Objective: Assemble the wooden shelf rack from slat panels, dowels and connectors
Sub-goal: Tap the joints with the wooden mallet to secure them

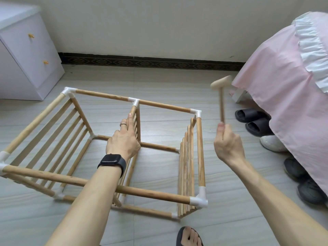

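The wooden shelf rack lies on its side on the tiled floor, its dowels joined by white plastic connectors. Slat panels stand at the left end, the middle and the right end. My left hand, with a black watch on the wrist, grips the top dowel of the middle slat panel just below the white T-connector. My right hand grips the handle of a small wooden mallet, raised in the air to the right of the rack's far right corner connector.
A white drawer cabinet stands at the back left. A bed with a pink ruffled cover fills the right side, with black slippers and shoes beside it. My sandalled foot is at the bottom edge.
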